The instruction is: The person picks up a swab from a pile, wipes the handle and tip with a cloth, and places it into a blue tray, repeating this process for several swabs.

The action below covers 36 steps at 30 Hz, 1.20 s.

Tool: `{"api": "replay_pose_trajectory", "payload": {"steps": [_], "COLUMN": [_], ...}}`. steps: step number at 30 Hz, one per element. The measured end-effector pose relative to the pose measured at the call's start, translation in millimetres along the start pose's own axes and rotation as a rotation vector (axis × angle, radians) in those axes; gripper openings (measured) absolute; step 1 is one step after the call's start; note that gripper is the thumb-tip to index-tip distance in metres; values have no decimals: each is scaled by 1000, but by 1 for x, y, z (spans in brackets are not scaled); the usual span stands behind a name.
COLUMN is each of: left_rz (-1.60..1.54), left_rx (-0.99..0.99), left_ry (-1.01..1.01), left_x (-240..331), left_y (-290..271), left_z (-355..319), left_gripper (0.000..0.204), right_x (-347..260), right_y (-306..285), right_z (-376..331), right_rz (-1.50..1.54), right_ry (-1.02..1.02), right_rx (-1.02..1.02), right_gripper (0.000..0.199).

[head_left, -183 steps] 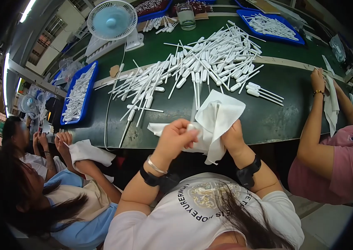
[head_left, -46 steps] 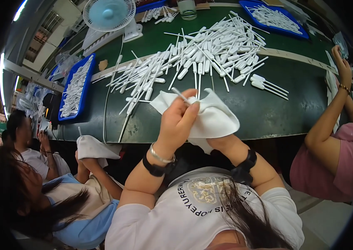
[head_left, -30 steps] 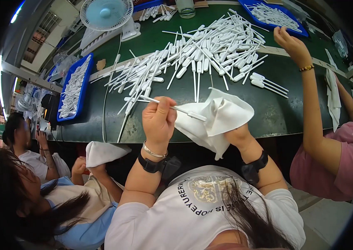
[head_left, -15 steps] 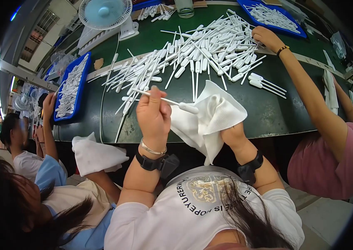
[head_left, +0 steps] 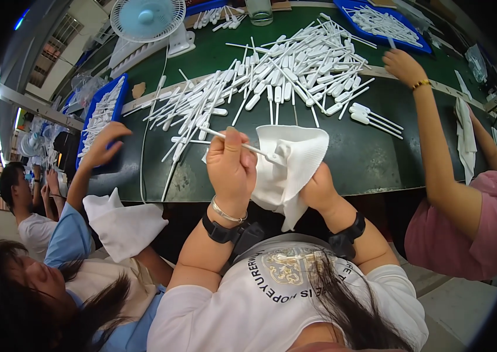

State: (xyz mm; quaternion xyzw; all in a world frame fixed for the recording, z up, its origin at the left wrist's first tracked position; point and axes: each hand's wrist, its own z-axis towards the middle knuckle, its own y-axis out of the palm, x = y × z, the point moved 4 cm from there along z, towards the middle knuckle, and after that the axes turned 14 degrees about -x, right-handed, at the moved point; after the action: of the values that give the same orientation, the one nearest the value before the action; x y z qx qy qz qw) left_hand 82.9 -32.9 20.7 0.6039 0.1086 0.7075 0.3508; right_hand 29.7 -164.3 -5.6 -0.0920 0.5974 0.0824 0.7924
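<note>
My left hand (head_left: 231,170) pinches the stem of a white plastic dropper pipette (head_left: 252,148) between thumb and fingers. The pipette slants down to the right, its bulb end partly hidden in the folds of a white ribbed cloth (head_left: 304,141). My right hand (head_left: 320,186) grips that cloth from its right side, with the fingers mostly covered by it. Just beyond my hands, a large loose heap of similar pipettes (head_left: 289,73) lies spread over the green table (head_left: 377,161).
Blue trays of pipettes stand at the left (head_left: 120,97) and far right (head_left: 426,47). A co-worker's hand (head_left: 103,145) hovers by the left tray; another person's hand (head_left: 405,66) is near the right one. A fan (head_left: 148,17) and glass jar (head_left: 260,10) stand at the back.
My left hand has shifted right and slightly down, bringing the pipette's bulb into the cloth. The cloth has moved left. The left co-worker's hand has opened; the right person's hand has moved right.
</note>
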Motion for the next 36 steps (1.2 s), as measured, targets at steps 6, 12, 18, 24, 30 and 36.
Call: {"api": "replay_pose_trajectory", "payload": {"steps": [6, 12, 18, 24, 30, 36], "left_rz": [279, 375, 263, 791, 1166, 300], "left_rx": [-123, -126, -85, -298, -367, 100], "left_ry": [-56, -108, -149, -10, 450, 243], "left_x": [-17, -37, -28, -25, 24, 88], "left_y": [10, 11, 13, 31, 38, -43], "left_z": [-5, -19, -23, -16, 21, 136], "left_gripper": [21, 19, 15, 14, 13, 23], "right_x": [17, 10, 17, 7, 5, 9], "right_y": [-7, -3, -13, -3, -9, -10], "right_z": [3, 0, -12, -2, 14, 16], "right_rz": [308, 14, 185, 275, 389, 276], "right_ry": [82, 8, 21, -51, 77, 113], "right_rx": [168, 59, 153, 297, 200, 170], "right_gripper": [22, 21, 25, 23, 27, 29]}}
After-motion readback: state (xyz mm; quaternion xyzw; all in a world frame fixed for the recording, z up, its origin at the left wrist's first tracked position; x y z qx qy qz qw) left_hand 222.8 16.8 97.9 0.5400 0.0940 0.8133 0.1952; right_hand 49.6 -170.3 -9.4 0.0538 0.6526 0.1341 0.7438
